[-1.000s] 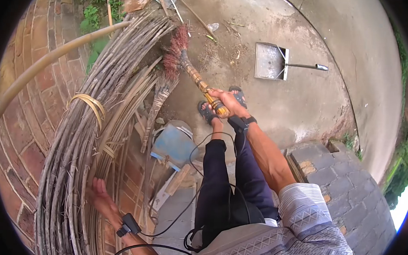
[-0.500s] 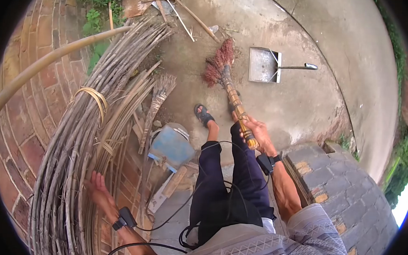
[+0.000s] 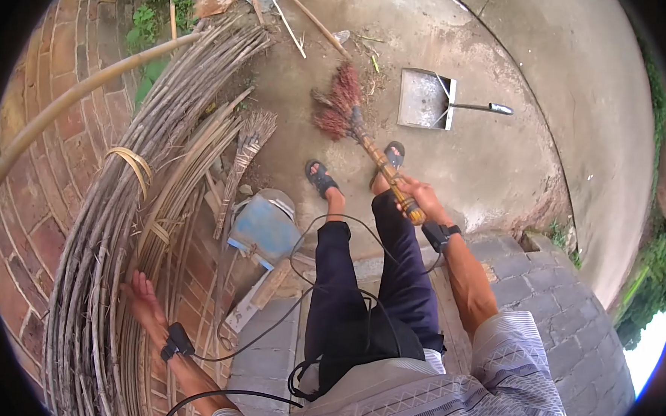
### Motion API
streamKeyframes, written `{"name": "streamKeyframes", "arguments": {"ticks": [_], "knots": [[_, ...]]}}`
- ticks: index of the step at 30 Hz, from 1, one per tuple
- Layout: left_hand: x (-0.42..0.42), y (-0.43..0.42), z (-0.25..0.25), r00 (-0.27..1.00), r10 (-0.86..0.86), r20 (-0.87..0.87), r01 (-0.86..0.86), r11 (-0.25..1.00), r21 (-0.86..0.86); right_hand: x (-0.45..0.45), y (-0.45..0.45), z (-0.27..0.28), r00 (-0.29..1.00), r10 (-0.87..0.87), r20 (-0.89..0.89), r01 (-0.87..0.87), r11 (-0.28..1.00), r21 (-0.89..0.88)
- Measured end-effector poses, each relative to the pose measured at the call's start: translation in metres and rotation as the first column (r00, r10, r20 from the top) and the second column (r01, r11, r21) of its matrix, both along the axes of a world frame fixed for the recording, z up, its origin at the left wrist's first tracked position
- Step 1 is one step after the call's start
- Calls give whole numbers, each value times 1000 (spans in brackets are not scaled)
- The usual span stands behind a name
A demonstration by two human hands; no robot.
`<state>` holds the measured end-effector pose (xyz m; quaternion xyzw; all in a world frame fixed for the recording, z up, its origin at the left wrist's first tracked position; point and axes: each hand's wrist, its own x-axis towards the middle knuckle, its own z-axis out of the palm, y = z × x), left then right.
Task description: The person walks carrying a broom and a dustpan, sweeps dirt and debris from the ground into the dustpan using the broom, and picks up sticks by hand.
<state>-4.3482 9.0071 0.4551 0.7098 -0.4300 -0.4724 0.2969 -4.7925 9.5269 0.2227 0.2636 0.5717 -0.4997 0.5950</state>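
Observation:
A hand broom (image 3: 377, 156) with reddish bristles and a bound, light-brown handle slants down across the view. My right hand (image 3: 421, 199) is closed around the handle near its lower end. The bristles are over the concrete floor, slightly blurred, just beyond my feet. At the left, my left hand (image 3: 145, 304) is open with fingers extended and holds nothing. It lies beside a tall bundle of long sticks (image 3: 109, 234) tied with a pale band; whether it touches them I cannot tell. A metal dustpan (image 3: 421, 100) with a long handle lies to the right of the bristles.
A second, pale brush of twigs (image 3: 245, 154) leans near the sticks. Below it sits a blue board-like object (image 3: 264, 231), with a wooden plank (image 3: 269, 284) beside it. A brick wall (image 3: 32, 192) stands left, grey blockwork (image 3: 547, 294) right. Loose sticks (image 3: 313, 19) lie at the top.
The broom's bristles have swung a little to the left with my right hand still on the handle. My left hand stays open near the sticks. The whole view has shifted slightly.

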Motion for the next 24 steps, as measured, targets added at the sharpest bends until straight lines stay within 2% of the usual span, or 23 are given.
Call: {"name": "streamKeyframes", "arguments": {"ticks": [1,3,6,7,10,11,13,16,18,20,22,24], "knots": [[-2,0,-1,1000,20,0,-20,1000,5,-4,14,11,1000,0,-4,0,1000,-8],[-1,-5,-8,999,45,-16,-45,999,-9,-14,26,25,989,50,-136,-37,995,97],[6,-5,-6,998,32,-63,-32,999,-7,-22,14,67,968,128,-218,-110,989,94],[1,-3,-5,999,46,-25,-47,999,-4,-26,6,79,967,137,-213,-117,988,105],[1,-2,-7,998,58,-2,-58,998,4,-37,-29,91,960,93,-263,-84,995,44],[0,-2,-7,998,67,1,-67,998,1,-42,-46,84,948,76,-309,-79,997,2],[-3,-1,-5,997,74,6,-74,997,-8,-58,-86,55,875,133,-466,-176,983,-50],[-8,2,-1,997,57,54,-57,998,4,-80,-158,-19,834,58,-548,-168,974,-154],[-12,1,0,992,83,96,-83,997,-9,-99,-198,-49,729,117,-674,-278,951,-136],[-3,0,-3,995,60,77,-59,998,-23,-98,-201,-93,667,262,-697,-365,931,0],[2,-2,-2,998,58,31,-57,997,-45,-77,-175,-64,734,317,-601,-351,934,64],[2,1,-3,998,58,25,-58,998,-13,-47,-138,-42,857,219,-466,-209,975,74]]}}
